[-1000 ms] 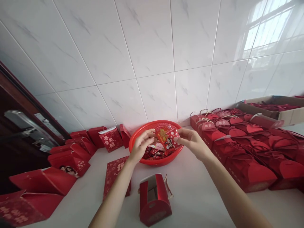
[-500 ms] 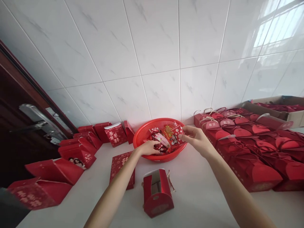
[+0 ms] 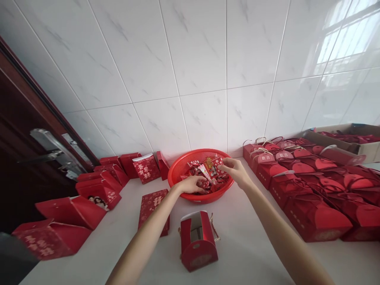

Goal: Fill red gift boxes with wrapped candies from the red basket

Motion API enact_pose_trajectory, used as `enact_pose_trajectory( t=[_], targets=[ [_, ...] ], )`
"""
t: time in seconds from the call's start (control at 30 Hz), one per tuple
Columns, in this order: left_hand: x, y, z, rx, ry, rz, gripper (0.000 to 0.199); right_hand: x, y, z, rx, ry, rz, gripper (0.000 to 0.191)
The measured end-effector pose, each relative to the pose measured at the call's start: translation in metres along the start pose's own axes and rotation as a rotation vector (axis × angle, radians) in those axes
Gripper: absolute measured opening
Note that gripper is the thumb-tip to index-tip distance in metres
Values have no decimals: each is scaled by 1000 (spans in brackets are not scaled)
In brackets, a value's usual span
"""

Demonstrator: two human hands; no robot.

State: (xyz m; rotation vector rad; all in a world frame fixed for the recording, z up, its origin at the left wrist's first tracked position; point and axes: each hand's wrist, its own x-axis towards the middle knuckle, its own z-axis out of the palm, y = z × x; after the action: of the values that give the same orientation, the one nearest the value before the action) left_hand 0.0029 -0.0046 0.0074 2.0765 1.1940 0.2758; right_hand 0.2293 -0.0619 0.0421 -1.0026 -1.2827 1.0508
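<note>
A red plastic basket with a perforated wall holds wrapped candies. My left hand reaches into it from the left, fingers curled down among the wrappers; whatever lies between them is hidden. At the basket's right side, my right hand pinches the edge of a small red printed packet with yellow and white figures. In front of the basket stands a red gift box, its top open, with rope handles at its sides. A flat red box lies partly behind my left forearm.
Closed red gift boxes with cord handles stand in rows at the right. Several red boxes with raised flaps line the left side. A cardboard carton sits at the back right, before a tiled wall. A door handle is at left.
My right hand has moved left and slightly down, bringing the packet lower into the basket. My left hand has shifted slightly right among the candies. The view has shifted a little.
</note>
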Motion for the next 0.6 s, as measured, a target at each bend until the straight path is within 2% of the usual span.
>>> enact_pose_trajectory(
  t=[0.17, 0.33, 0.6],
  targets=[
    [6, 0, 2, -61, 166, 56, 22, 24, 19, 11, 86, 52, 31, 24],
    [8, -2, 2, -135, 330, 88, 21, 36, 34, 15, 153, 50, 70, 29],
    [3, 1, 0, -232, 478, 52, 22, 37, 41, 15, 199, 81, 83, 32]
  ],
)
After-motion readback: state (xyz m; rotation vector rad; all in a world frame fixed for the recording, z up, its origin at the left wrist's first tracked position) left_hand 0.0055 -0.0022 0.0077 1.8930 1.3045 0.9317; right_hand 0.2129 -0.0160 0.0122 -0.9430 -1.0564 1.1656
